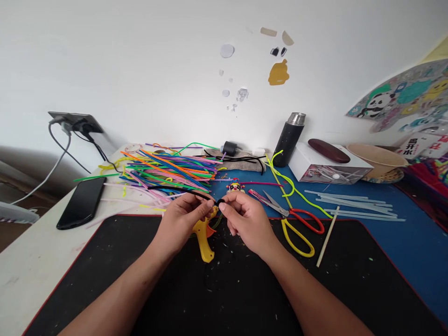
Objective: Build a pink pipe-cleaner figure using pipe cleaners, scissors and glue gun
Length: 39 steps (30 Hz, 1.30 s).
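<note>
A black pipe cleaner [182, 189] runs from the left into the fingers of both hands. My left hand [184, 215] pinches it between thumb and fingers. My right hand [245, 217] grips its end, where it looks bent into a small coil, partly covered by the fingertips. Below and behind the left fingers lies a yellow glue gun [203, 240] with an orange trigger, its upper part hidden by the hand. Just beyond the right hand sits a small colourful figure [235, 185].
Scissors [285, 213] with red and yellow handles and a wooden stick [328, 235] lie right, near clear glue sticks [357, 204]. Many coloured pipe cleaners [175, 165] are piled behind. A phone [82, 203] lies left; a black flask [290, 139] and tissue box [325, 163] stand at the back.
</note>
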Each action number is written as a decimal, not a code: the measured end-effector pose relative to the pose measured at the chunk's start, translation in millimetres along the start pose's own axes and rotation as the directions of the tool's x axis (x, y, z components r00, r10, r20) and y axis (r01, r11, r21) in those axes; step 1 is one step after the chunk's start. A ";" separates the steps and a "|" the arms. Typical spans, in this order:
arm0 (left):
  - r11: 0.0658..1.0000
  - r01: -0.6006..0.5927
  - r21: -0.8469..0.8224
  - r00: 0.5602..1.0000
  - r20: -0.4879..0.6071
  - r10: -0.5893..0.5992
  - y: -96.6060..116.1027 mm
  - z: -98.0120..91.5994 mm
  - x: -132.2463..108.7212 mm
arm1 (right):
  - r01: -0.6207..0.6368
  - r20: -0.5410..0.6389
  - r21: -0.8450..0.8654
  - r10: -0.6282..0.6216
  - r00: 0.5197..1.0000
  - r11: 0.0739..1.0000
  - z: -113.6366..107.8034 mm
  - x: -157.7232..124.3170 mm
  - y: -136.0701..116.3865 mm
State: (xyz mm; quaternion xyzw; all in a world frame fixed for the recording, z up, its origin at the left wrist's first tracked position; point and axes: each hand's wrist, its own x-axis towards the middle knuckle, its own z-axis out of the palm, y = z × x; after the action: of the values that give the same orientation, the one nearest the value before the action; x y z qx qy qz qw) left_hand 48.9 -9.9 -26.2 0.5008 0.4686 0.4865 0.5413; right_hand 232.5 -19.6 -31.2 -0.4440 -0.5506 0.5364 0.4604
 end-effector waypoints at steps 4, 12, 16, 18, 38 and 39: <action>0.999 -0.017 0.052 1.000 0.022 0.016 1.0 -1.3 -0.6 | -0.003 0.014 -0.053 0.003 1.000 0.999 -1.6 -1.3 -1.2; 0.969 -0.086 0.233 0.994 0.086 0.067 5.6 -7.0 -1.2 | 0.087 0.006 -0.355 -0.091 0.996 0.931 -3.4 -2.7 -4.9; 0.837 -0.259 0.481 0.965 0.163 0.205 9.6 -12.3 -1.3 | 0.083 0.054 -0.413 -0.067 0.996 0.907 -3.1 -2.8 -8.8; 0.717 -0.359 0.597 0.933 0.213 0.290 11.4 -14.9 -1.4 | 0.079 0.076 -0.443 -0.050 0.996 0.893 -2.8 -2.6 -9.2; 0.997 -0.009 0.078 0.996 0.094 0.002 3.8 -7.7 1.8 | -0.060 0.089 -0.030 0.062 0.994 0.998 -1.6 -0.2 -0.3; 0.999 0.001 0.051 0.996 0.093 -0.006 2.7 -7.1 1.9 | -0.058 0.088 -0.025 0.060 0.994 0.998 -1.0 -0.9 -0.6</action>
State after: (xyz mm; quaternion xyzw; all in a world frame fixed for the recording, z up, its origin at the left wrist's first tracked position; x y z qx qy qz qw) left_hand 41.9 -7.4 -24.0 0.5358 0.4561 0.4496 0.5503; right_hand 233.6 -20.3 -30.6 -0.4408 -0.5630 0.5629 0.4146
